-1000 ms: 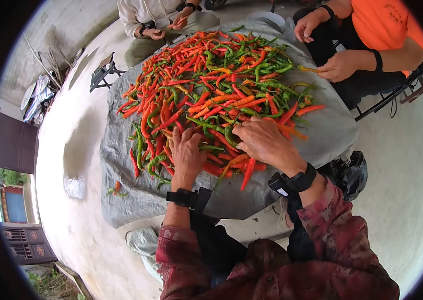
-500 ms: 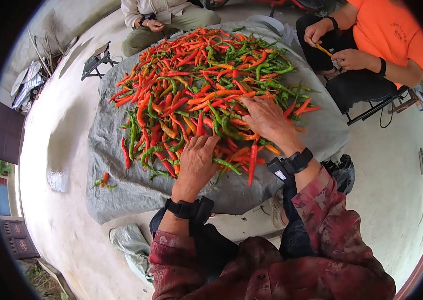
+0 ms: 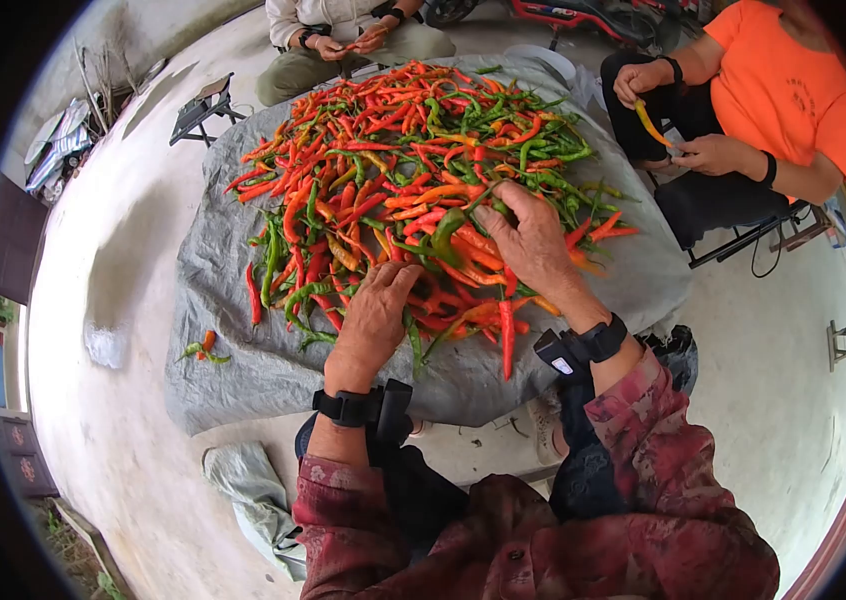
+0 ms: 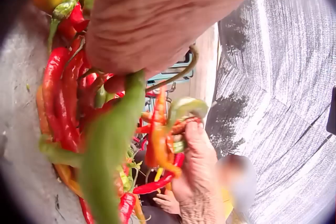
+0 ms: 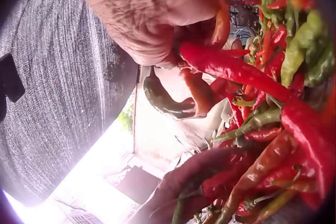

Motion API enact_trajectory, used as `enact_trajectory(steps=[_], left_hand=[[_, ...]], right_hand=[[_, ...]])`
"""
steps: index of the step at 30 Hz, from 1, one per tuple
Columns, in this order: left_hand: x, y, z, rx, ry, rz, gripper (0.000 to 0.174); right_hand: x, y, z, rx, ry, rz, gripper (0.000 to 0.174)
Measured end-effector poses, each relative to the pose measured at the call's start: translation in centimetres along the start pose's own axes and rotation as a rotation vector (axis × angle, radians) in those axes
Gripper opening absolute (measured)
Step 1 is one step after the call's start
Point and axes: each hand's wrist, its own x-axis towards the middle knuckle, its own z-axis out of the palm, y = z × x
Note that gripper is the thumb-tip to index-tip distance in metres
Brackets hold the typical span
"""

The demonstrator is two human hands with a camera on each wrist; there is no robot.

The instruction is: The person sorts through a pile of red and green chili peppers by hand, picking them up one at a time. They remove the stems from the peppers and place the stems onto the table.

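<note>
A heap of red, orange and green chili peppers (image 3: 363, 190) covers the table. My right hand (image 3: 535, 245), over the heap's right side, pinches a curved green chili pepper (image 3: 446, 236) near its stem. In the right wrist view that green chili (image 5: 160, 98) hangs below the fingers, by a shiny red chili (image 5: 236, 71). At the near edge of the heap my left hand (image 3: 373, 315) has its fingers curled down. A green chili pepper (image 4: 113, 150) extends from the left fingers in the left wrist view, its upper end hidden behind them.
A grey sheet (image 3: 233, 350) lies under the peppers, with a few small pieces (image 3: 206, 347) at its left. Across the table a person in a light top (image 3: 333, 30) handles a pepper. At right, a person in orange (image 3: 773, 85) holds a yellow chili (image 3: 651, 122). A folding stool (image 3: 205, 110) stands left.
My right hand has lifted the curved green chili from among the others. The left hand has shifted, with a green chili now hanging beside its fingers. The head view has turned slightly.
</note>
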Motion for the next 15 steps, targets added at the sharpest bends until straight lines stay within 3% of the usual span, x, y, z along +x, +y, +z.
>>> enact_trajectory(steps=[1,2,4,5,7,11,15], left_hand=[[0.1,0.1,-0.1,0.049,0.061,-0.043,0.054],[0.3,0.0,-0.2,0.046,0.055,-0.044,0.054],[0.8,0.5,-0.8,0.066,0.17,-0.114,0.036],[1.0,0.8,-0.7,0.059,0.164,-0.108,0.036],[1.2,1.2,-0.6,0.073,0.208,-0.206,0.029],[1.7,1.7,-0.1,0.09,0.297,-0.092,0.021],[2.3,2.1,0.9,0.093,0.233,-0.082,0.022]], right_hand=[[0.3,-0.2,-0.6,0.001,-0.002,0.001,0.021],[0.7,-0.3,-1.4,0.07,0.01,0.12,0.023],[0.9,0.5,-2.2,0.199,-0.003,0.315,0.028],[0.8,1.1,-2.2,0.192,0.002,0.322,0.028],[0.7,1.9,-2.0,-0.119,-0.139,0.17,0.03],[-0.1,1.1,-2.2,-0.458,-0.305,0.171,0.035],[0.2,2.1,-3.3,-0.444,-0.234,0.216,0.034]])
